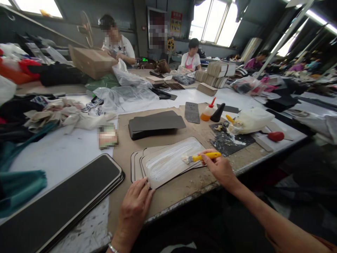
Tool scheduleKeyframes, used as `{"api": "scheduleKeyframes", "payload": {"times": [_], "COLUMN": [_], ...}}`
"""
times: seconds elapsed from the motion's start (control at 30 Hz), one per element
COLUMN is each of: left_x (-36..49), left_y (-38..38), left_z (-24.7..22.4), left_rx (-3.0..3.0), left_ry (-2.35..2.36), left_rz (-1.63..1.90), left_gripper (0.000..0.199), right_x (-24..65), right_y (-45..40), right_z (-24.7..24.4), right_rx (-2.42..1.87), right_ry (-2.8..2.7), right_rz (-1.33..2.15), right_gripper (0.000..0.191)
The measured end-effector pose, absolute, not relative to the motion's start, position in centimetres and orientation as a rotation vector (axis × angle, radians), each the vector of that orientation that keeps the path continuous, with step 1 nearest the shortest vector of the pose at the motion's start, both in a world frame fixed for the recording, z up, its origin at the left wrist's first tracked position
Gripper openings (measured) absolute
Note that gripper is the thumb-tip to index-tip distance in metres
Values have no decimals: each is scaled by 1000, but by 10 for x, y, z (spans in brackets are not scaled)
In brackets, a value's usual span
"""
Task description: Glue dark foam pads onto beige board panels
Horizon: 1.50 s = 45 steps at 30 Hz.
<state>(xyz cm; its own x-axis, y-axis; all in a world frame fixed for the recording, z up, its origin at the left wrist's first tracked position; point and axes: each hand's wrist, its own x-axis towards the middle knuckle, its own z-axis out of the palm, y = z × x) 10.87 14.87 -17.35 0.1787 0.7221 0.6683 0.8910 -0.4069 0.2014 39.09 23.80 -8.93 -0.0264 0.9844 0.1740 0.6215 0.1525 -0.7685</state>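
Note:
My right hand (219,170) grips the yellow handle of a brush (206,156). The brush's bristles, caked with whitish glue, touch the top panel (168,160), a beige piece with rounded corners and dark edges. White streaks cover much of its face. Similar panels (135,165) are fanned out underneath it. My left hand (137,198) lies with fingers stretched out at the panel's near left corner, fingertips on its edge. Just beyond sits a stack of dark grey panels (156,124).
A glue-smeared black board (231,142) and a whitish plastic container (254,121) are at the right, near an orange-filled bottle (207,113). Long black panels (71,196) lie at left. Two people (119,47) sit across the table among bags and boxes.

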Motion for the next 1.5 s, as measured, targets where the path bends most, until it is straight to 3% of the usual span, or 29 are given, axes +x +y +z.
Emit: {"api": "scheduleKeyframes", "payload": {"times": [0.2,0.57,0.8,0.9,1.1,1.27,1.37,1.5], "left_x": [108,100,86,87,106,125,131,133], "left_y": [149,145,163,191,242,265,274,279], "left_z": [-173,-168,-145,-130,-114,-116,-116,-107], "left_rx": [-2216,-2205,-2161,-2053,-1957,-1921,-1749,-1041], "left_ry": [-1532,-1615,-1706,-1926,-2550,-2724,-2895,-3033], "left_rz": [-1048,-1036,-1131,-1324,-1854,-2152,-2496,-3240], "left_gripper": [20,21,27,27,36,37,43,43], "right_x": [445,422,385,373,360,352,344,328], "right_y": [268,284,355,395,433,441,441,410], "right_z": [-86,-51,-35,-47,-80,-86,-69,-26], "right_rx": [-1761,-1639,-1522,-1685,-1858,-1793,-1769,-1450], "right_ry": [-1565,-1791,-2027,-1983,-1860,-1811,-1847,-2205], "right_rz": [407,223,438,440,731,907,845,337], "right_gripper": [33,32,20,14,41,36,29,20]}}
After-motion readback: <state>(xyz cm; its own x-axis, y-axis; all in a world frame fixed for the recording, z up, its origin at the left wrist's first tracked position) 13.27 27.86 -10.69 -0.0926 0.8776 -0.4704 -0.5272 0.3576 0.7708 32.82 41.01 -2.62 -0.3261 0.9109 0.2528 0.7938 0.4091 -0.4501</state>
